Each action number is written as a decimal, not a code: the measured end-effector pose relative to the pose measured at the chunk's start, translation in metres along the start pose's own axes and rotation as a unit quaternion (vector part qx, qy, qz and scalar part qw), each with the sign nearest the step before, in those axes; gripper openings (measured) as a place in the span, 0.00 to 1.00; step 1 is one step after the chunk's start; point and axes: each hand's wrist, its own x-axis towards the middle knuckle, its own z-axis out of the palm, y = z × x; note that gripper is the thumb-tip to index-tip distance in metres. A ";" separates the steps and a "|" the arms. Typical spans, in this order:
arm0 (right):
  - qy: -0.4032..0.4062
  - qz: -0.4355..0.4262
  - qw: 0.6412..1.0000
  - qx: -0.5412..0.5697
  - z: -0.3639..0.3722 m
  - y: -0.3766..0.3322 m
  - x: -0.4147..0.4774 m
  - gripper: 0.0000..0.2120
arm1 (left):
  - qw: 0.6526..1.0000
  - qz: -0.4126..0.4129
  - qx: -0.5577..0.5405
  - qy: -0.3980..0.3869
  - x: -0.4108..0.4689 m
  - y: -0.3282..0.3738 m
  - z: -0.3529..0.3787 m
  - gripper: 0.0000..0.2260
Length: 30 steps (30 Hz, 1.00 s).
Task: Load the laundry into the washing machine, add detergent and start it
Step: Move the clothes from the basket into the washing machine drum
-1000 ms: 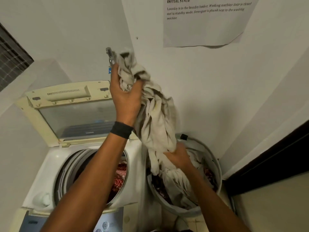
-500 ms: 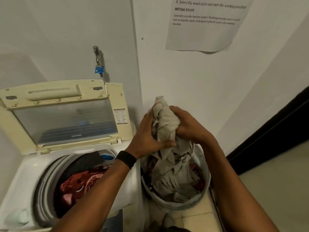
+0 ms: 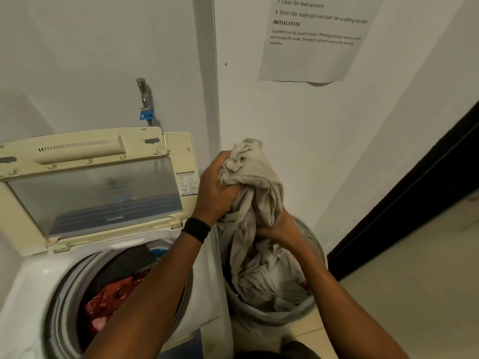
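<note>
A beige cloth (image 3: 255,182) is bunched above the grey laundry basket (image 3: 282,310), and its lower folds hang down into the basket. My left hand (image 3: 215,193) grips the top of the bundle. Lower down, my right hand (image 3: 276,229) grips the same cloth. To the left stands the top-loading washing machine (image 3: 39,278) with its lid (image 3: 93,185) raised. Red and dark clothes (image 3: 111,299) lie in its drum. No detergent shows.
A tap with a blue fitting (image 3: 145,107) is on the wall above the machine. A printed instruction sheet (image 3: 316,40) hangs on the wall. A dark doorway (image 3: 414,193) and tiled floor (image 3: 414,281) lie to the right.
My left hand has come down from high above the machine. My right hand rose out of the basket, and both hands now bunch the beige cloth over it.
</note>
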 end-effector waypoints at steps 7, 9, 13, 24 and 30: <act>0.049 0.068 0.996 0.044 0.041 0.032 -0.021 0.20 | 0.995 -0.002 -0.028 0.094 0.005 0.011 -0.012 0.12; 0.053 0.040 0.997 0.047 0.032 0.024 -0.024 0.21 | 0.990 -0.026 -0.019 0.137 0.005 0.003 -0.019 0.13; 0.155 -0.023 0.981 0.115 -0.005 -0.012 -0.020 0.28 | 0.983 -0.068 0.040 0.169 -0.004 -0.020 -0.018 0.18; 0.093 0.014 0.940 0.328 -0.042 -0.074 0.031 0.26 | 0.987 -0.111 -0.058 -0.097 -0.036 -0.010 0.043 0.39; 0.005 0.040 0.881 0.470 -0.041 -0.075 0.029 0.22 | 0.990 -0.134 -0.008 0.045 -0.024 -0.023 0.057 0.36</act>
